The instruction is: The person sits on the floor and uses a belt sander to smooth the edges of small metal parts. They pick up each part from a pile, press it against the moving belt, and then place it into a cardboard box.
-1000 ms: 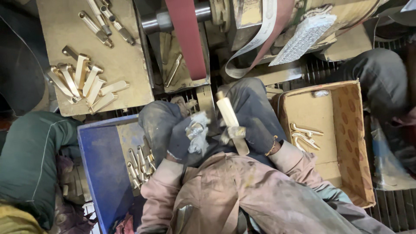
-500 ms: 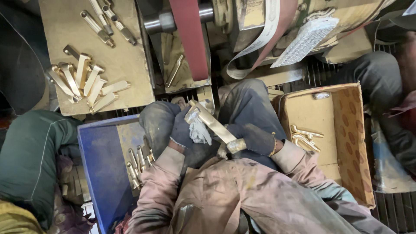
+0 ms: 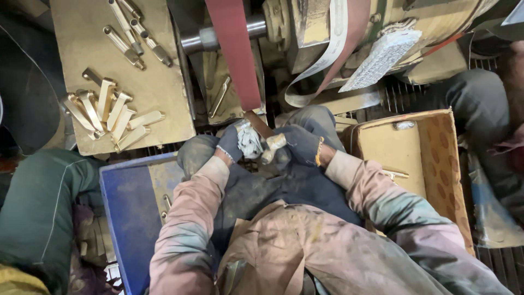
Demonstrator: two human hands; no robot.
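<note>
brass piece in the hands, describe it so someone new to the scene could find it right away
Find the red sanding belt running down the top middle. Right under its lower end, the gloved left hand and right hand meet around the brass piece. Unlike the brass pieces lying on the tan board, it is held up to the belt.

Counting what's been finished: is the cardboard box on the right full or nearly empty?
Nearly empty. The cardboard box shows mostly bare bottom, with one brass piece visible near the sleeve; the arm hides part of it.

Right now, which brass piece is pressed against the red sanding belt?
The brass piece held in both gloved hands; all others lie on the board or in boxes.
</note>
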